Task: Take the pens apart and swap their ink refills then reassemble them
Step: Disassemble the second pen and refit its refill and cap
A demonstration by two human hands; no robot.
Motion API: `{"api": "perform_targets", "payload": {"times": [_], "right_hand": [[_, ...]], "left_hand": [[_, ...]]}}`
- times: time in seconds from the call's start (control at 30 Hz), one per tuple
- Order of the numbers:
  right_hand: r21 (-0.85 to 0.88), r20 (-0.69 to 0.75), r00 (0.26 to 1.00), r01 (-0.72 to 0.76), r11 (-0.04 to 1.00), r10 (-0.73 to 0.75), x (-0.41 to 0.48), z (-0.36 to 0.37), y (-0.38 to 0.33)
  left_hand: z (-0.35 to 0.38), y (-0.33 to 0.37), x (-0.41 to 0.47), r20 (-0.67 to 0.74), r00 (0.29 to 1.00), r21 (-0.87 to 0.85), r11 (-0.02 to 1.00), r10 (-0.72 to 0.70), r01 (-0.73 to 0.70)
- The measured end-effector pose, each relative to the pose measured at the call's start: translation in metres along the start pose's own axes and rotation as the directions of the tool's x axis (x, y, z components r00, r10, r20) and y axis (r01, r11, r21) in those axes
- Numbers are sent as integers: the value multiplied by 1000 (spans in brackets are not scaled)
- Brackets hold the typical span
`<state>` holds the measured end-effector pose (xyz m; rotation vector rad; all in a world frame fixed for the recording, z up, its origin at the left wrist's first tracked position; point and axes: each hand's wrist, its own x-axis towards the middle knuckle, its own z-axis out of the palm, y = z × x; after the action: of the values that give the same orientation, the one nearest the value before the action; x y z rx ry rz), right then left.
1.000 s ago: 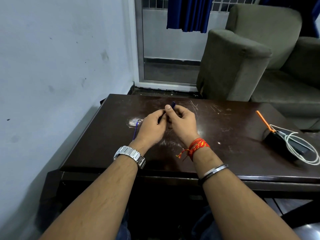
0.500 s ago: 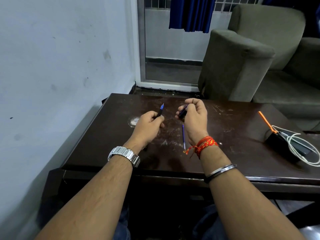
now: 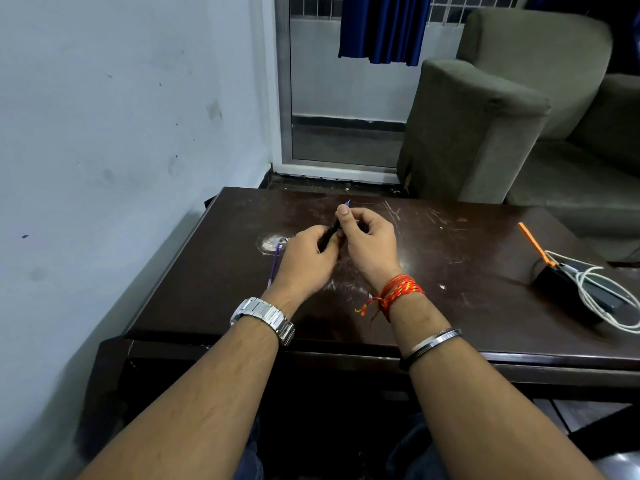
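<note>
Both hands meet over the middle of the dark wooden table (image 3: 450,271). My left hand (image 3: 304,261) grips the lower end of a black pen barrel (image 3: 330,232) that points up and away. A blue refill tip (image 3: 347,203) sticks out of its far end. My right hand (image 3: 370,240) pinches the upper part of the same pen between thumb and fingers. A loose blue refill (image 3: 274,265) lies on the table just left of my left hand. Any other pen parts are hidden under my hands.
A black box (image 3: 568,292) with a white cable (image 3: 599,289) and an orange stick (image 3: 533,242) sits at the table's right end. A grey wall runs close along the left. A green sofa (image 3: 485,116) stands behind the table.
Half a second ago my hands were apart, each holding a pen part. They have come back together on one pen. The refill that lay by my right wrist is out of sight.
</note>
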<state>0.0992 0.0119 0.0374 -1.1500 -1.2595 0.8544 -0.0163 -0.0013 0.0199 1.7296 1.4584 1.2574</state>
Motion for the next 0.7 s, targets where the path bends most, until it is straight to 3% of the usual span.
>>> {"api": "perform_targets", "payload": {"times": [0.13, 0.27, 0.5, 0.7], "right_hand": [[8, -55, 998, 32, 999, -31, 1, 0, -2], [-1, 41, 998, 46, 999, -46, 3, 4, -4], [200, 68, 998, -15, 980, 2, -3, 6, -12], [97, -21, 999, -22, 995, 24, -5, 5, -12]], "left_hand": [[7, 4, -4, -39, 997, 28, 998, 64, -63], [14, 10, -5, -82, 996, -4, 999, 36, -36], [16, 27, -6, -39, 995, -328, 942, -88, 70], [6, 19, -9, -16, 997, -147, 987, -70, 67]]}}
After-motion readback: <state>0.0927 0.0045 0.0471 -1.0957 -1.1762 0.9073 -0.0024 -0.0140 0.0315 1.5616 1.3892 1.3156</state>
